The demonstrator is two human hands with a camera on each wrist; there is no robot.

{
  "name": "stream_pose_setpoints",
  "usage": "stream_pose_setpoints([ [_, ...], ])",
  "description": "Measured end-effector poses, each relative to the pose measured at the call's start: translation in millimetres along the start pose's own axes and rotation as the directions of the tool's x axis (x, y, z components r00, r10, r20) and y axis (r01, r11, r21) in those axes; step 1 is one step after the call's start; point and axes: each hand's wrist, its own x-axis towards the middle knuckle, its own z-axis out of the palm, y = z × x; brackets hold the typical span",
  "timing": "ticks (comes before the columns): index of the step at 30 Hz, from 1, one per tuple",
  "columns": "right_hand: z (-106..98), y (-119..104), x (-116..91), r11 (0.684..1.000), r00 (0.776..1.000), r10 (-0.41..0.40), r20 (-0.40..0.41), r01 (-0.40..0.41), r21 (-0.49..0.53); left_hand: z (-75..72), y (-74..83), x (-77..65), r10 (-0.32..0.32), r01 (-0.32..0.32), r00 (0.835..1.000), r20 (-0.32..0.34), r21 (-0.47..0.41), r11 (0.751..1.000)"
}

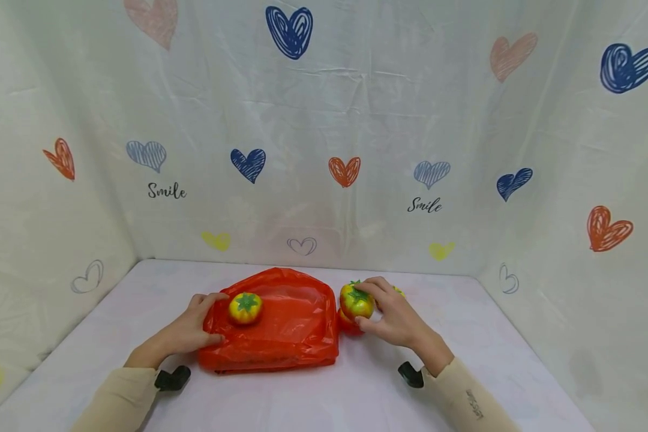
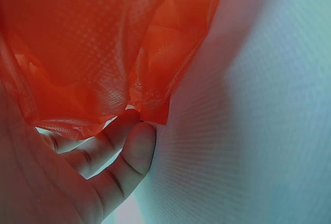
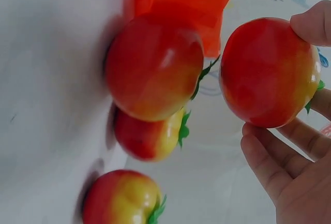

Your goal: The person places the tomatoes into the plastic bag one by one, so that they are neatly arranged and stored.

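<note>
Our right hand (image 1: 393, 315) pinches a glossy red-and-yellow tomato (image 1: 357, 303) near three others (image 3: 152, 69); our spread left hand (image 1: 190, 329) touches a red bag (image 1: 297, 309).

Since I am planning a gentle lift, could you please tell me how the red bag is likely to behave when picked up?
The red bag would probably sag and fold, as its plastic looks thin and creased. It seems light for its size, being mostly film. The tomato on it may roll, being round.
</note>
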Motion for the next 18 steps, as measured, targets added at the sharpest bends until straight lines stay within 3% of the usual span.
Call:
stream_pose_setpoints([
  [18,28,-27,41,0.999,0.995,-0.010,0.102,0.005,0.049,-0.3,0.8,0.0,0.011,-0.011,1.000,-0.004,0.003,1.000],
])
